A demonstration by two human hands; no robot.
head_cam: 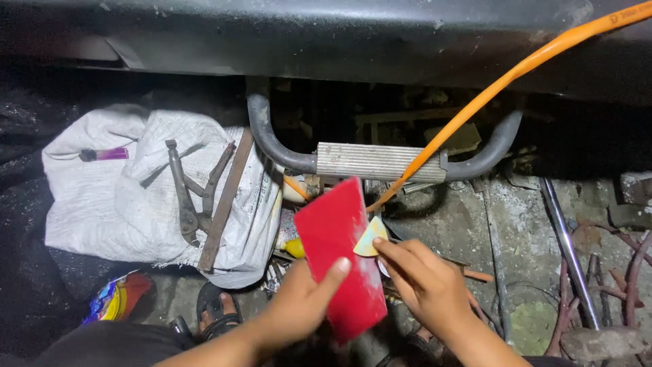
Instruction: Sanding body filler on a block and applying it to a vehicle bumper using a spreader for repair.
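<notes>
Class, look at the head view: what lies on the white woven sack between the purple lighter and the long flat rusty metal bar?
A pair of rusty metal pliers, handles spread apart, lies on the white woven sack between the purple lighter and the flat rusty bar, as the head view shows.

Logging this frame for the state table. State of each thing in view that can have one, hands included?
left hand: gripping the red sheet, thumb on its face
red sheet: held up, tilted
right hand: fingers pinching a small pale yellow piece
pale yellow piece: held against the red sheet's edge
pliers: lying on the white sack, handles spread
white sack: crumpled on the ground
orange hose: slack, crossing the ribbed metal bar
</notes>
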